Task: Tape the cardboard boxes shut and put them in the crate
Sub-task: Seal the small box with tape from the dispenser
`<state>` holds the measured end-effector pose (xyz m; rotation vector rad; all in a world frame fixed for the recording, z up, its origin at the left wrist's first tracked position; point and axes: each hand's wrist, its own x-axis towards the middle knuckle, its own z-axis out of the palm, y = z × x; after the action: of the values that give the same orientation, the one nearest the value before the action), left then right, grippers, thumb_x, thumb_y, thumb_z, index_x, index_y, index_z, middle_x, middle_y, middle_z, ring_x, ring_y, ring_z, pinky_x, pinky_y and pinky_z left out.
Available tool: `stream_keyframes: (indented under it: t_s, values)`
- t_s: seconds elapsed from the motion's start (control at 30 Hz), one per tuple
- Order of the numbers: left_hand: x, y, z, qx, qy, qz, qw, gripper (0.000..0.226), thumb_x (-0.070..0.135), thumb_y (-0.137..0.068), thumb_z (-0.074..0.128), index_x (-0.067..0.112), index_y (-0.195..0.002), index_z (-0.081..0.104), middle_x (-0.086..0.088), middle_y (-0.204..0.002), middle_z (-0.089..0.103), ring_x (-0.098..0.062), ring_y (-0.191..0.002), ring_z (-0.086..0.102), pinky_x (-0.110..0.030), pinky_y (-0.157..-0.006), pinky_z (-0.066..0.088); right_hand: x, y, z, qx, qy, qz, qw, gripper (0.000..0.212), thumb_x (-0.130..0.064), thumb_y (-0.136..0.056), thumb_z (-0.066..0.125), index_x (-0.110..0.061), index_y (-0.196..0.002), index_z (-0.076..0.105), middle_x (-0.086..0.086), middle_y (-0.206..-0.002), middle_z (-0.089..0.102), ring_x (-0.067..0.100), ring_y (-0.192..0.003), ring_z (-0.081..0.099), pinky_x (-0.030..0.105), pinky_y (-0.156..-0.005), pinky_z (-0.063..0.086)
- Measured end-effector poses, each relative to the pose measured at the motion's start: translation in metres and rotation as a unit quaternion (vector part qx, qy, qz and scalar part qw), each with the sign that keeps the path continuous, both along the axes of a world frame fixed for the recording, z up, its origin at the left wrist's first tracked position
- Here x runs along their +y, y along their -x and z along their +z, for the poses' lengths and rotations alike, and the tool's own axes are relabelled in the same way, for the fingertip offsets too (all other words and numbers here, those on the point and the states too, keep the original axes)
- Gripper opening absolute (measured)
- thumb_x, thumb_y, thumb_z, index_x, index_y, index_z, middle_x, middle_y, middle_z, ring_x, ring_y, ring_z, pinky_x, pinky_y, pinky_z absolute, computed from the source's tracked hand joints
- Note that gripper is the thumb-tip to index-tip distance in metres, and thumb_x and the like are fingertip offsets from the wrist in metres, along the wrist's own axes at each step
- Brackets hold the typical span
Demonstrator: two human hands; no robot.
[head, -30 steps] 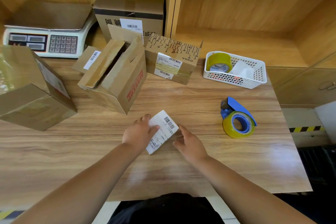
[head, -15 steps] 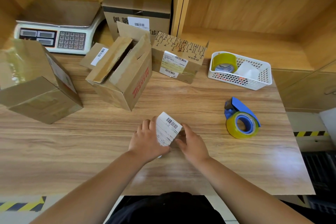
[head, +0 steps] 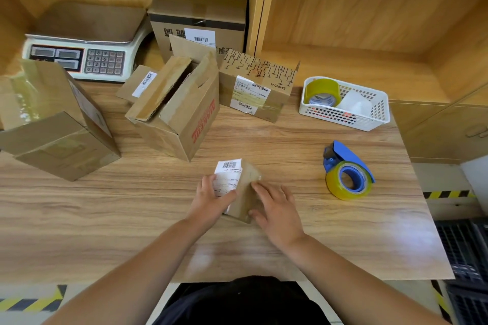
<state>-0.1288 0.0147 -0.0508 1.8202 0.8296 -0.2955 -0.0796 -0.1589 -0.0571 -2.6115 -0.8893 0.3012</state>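
A small cardboard box (head: 245, 190) with a white barcode label stands tilted on the wooden table (head: 105, 219). My left hand (head: 211, 200) grips its labelled left side. My right hand (head: 277, 208) lies on its brown right face with the fingers spread. A blue tape dispenser (head: 347, 171) with a yellowish roll lies to the right, apart from both hands. An open box with red lettering (head: 179, 111) stands behind. A dark crate (head: 467, 253) sits on the floor at the right edge.
A taped box (head: 52, 124) lies at the left, a labelled box (head: 257, 87) and a larger one (head: 200, 16) stand at the back. A weighing scale (head: 84, 45) is at the back left. A white basket (head: 346, 103) holds a tape roll.
The small box has been turned and tipped up, so its brown side now faces right. My right hand has moved onto that side; my left hand keeps hold of the labelled side.
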Motion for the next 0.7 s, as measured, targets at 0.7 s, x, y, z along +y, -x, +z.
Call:
stream_keyframes:
  t_s: [0.7]
  values:
    - [0.046,0.021,-0.010,-0.087,-0.088,-0.012,0.992,0.012,0.030,-0.095,0.053,0.032,-0.086,0.061,0.013,-0.068,0.051,-0.006,-0.062,0.047,-0.025,-0.054,0.032,0.032,-0.009,0.010,-0.043,0.087,0.119,0.988,0.062,-0.014,-0.072,0.071,-0.019,-0.131,0.052,0.003,-0.145,0.044,0.028,-0.110,0.056,0.049,-0.107,0.034]
